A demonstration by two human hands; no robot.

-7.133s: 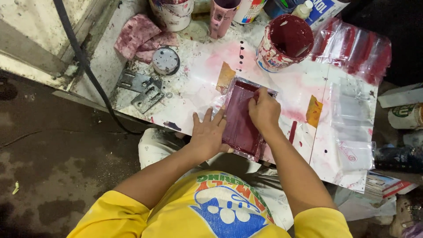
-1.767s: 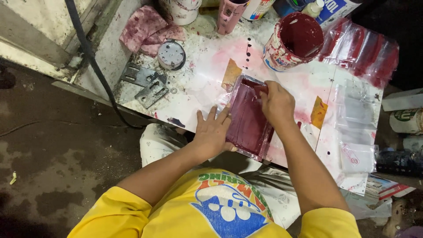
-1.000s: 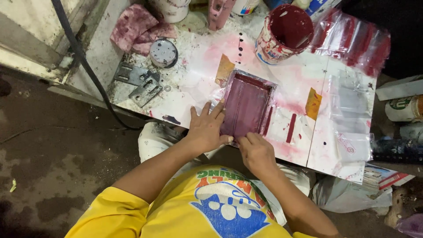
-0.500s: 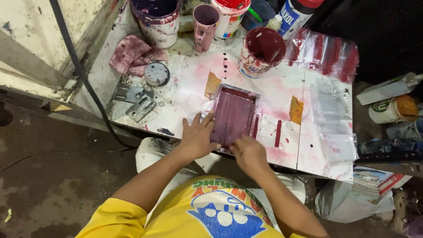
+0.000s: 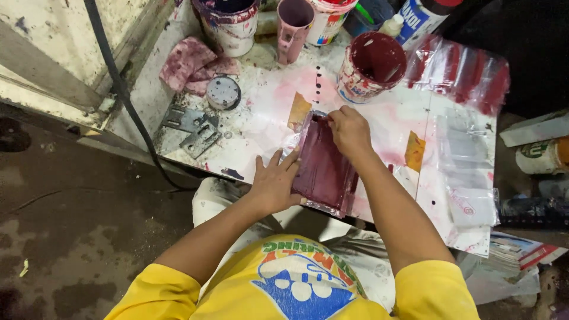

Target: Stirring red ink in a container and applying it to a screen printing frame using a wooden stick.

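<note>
Head view, centre of frame: a dark red rectangular panel (image 5: 323,166) lies flat on the paint-stained desk (image 5: 261,127), its near end at the desk's front edge.
Left hand (image 5: 275,184): open and spread, palm down, fingertips resting on the panel's left edge; it holds nothing.
Right hand (image 5: 351,131): fingers pinched narrowly at the panel's upper end; what lies between the fingertips cannot be told.
Upper centre: a paint can (image 5: 370,65) with dark red inside stands just above the right hand; a pink cup (image 5: 292,26) and a stained bucket (image 5: 228,24) stand to its left.
Upper left: a pink-stained rag (image 5: 189,62) lies beside a round metal lid (image 5: 223,93); below them, a metal hinge bracket (image 5: 192,130).
Right of frame: clear plastic sheets (image 5: 468,118), some smeared red, cover the desk.
Left of frame: a black cable (image 5: 127,101) runs down the wall.
</note>
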